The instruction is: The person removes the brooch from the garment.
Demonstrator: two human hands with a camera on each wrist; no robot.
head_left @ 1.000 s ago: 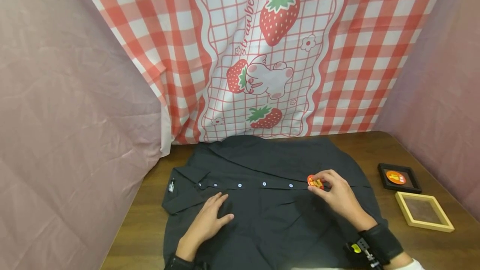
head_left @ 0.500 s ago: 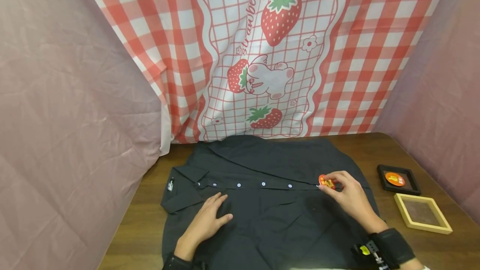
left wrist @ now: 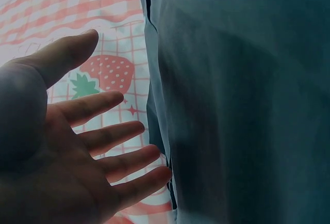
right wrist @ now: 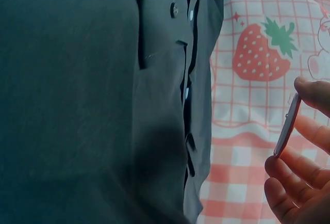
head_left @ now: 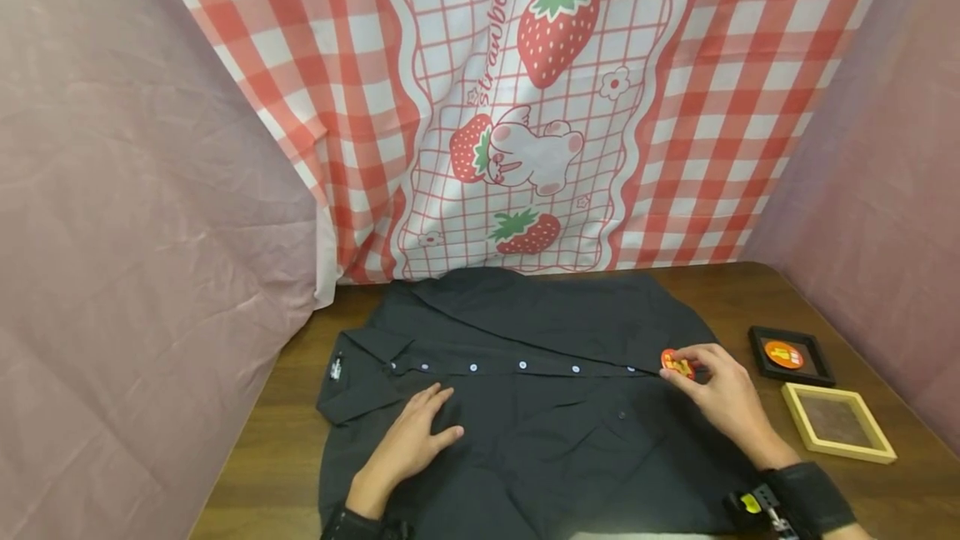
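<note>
A dark button-up shirt [head_left: 555, 448] lies spread over the table, its collar [head_left: 363, 377] at the left and a row of pale buttons running across. My right hand [head_left: 723, 394] pinches a round red badge with a yellow design [head_left: 672, 362] between thumb and fingers, over the right end of the button row. In the right wrist view the badge [right wrist: 287, 126] shows edge-on, apart from the shirt front [right wrist: 77, 90]. Palm down, my left hand [head_left: 408, 440] is over the shirt below the collar, holding nothing; the left wrist view shows its fingers [left wrist: 124, 133] spread.
At the table's right stand a black frame [head_left: 821, 369] with an orange round badge [head_left: 783, 354] in it and a pale yellow frame [head_left: 840, 423]. A red checked strawberry cloth [head_left: 517, 148] hangs behind. Pink curtains [head_left: 165, 232] flank the brown table [head_left: 255, 457].
My right hand has moved right along the button row with the badge, uncovering a button to its left. The left hand stays about where it was.
</note>
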